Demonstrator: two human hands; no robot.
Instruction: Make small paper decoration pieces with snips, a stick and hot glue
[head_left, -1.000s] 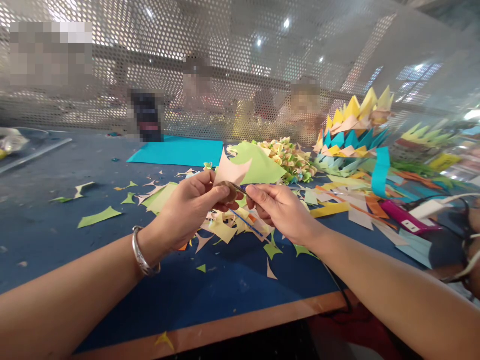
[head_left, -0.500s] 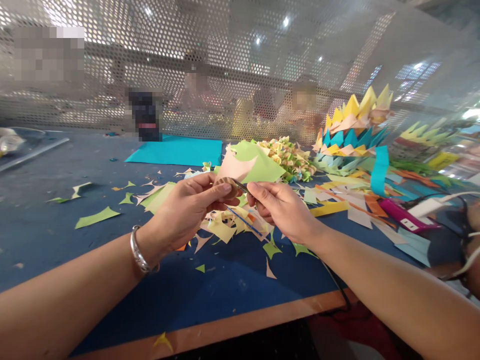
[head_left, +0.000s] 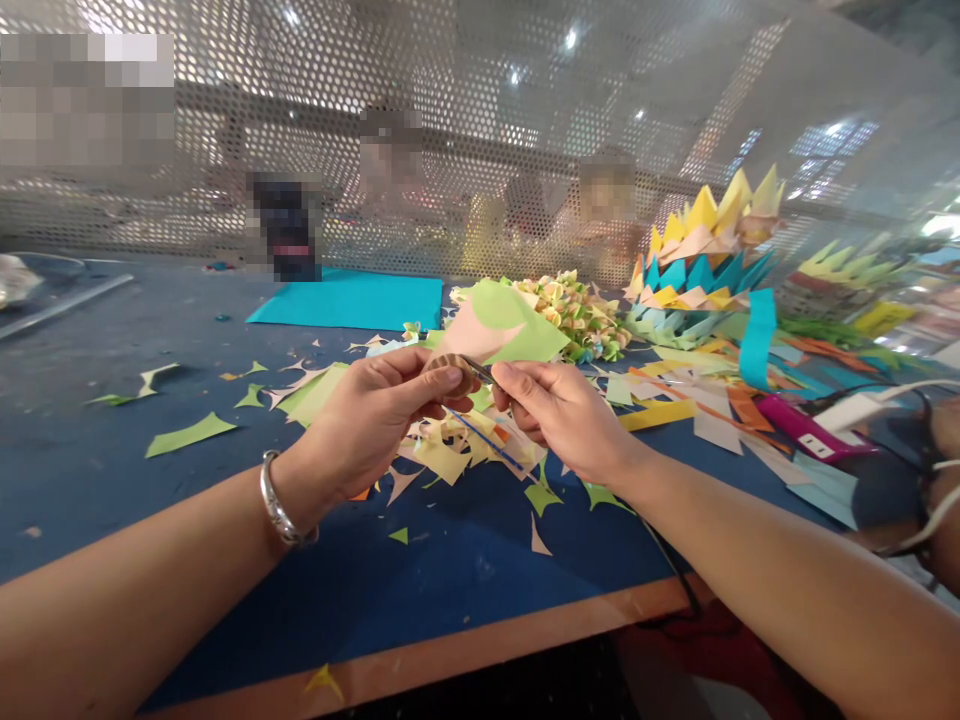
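My left hand (head_left: 379, 405), with a silver bangle at the wrist, pinches a small brown rounded piece (head_left: 452, 362) between thumb and fingers. From the right, my right hand (head_left: 562, 408) grips a thin dark tool (head_left: 481, 371) whose tip meets the brown piece; its exact kind is mostly hidden by my fingers. Under and around both hands lie cut paper scraps (head_left: 442, 455) in yellow, pink and green. A slim blue stick (head_left: 484, 440) rests across them. Just beyond my hands are a green paper sheet (head_left: 517, 320) and a pink paper piece (head_left: 476, 335).
Behind stands a perforated metal screen (head_left: 450, 60). A turquoise sheet (head_left: 352, 300) lies at its foot, beside a heap of small folded paper pieces (head_left: 585, 310). Layered spiky paper crowns (head_left: 705, 260) rise at right, near a magenta power strip (head_left: 814, 430) and cables.
Both hands stay together on the brown piece and the tool, with only slight movement. The whole view has shifted very slightly.
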